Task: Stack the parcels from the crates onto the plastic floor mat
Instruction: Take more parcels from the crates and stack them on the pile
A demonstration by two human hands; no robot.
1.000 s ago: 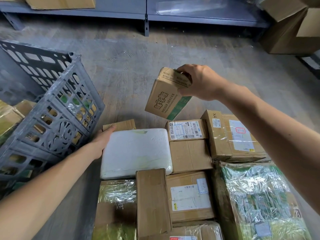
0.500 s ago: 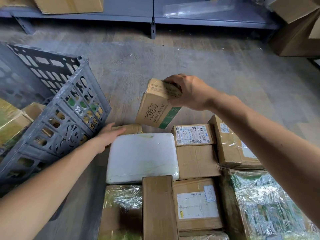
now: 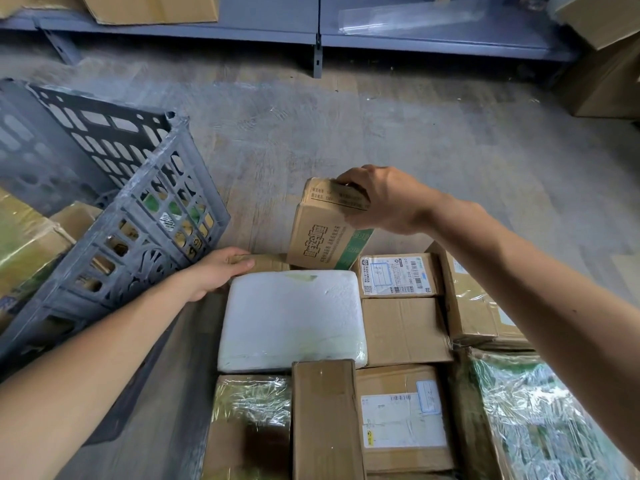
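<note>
Head view.

- Fingers (image 3: 348, 177) of your right hand (image 3: 384, 200) are curled over the top of the printed carton (image 3: 323, 237), with the thumb on its near face: a full grip. The carton is tilted, with its green-striped side to the right. Its lower edge is just past the far edge of the white padded parcel (image 3: 291, 320). You cannot tell whether it touches anything below.
- Your left hand (image 3: 216, 271) lies flat, fingers straight, on the small brown box (image 3: 266, 262) at the far left corner of the stack. It presses the box and grips nothing.
- The stack sits on the plastic floor mat (image 3: 415, 133), packed tight.
- Right of the white parcel, the labelled box (image 3: 398, 275) is on the far side and the plain brown box (image 3: 403, 330) is nearer, the two touching.
- Further right is the taped box (image 3: 467, 306).
- The near row, left to right: a film-wrapped parcel (image 3: 249, 420), a narrow taped box (image 3: 323, 420) whose far end overlaps the white parcel, a box with a white label (image 3: 401, 417), and a large film-wrapped bundle (image 3: 540, 420).
- The grey crate (image 3: 138, 216) stands on the left beside your left forearm, tipped. More parcels (image 3: 27, 237) show inside it.
- On the far side, a grey shelf (image 3: 311, 32) runs across. Big cardboard boxes (image 3: 602, 74) stand in the far right corner.
</note>
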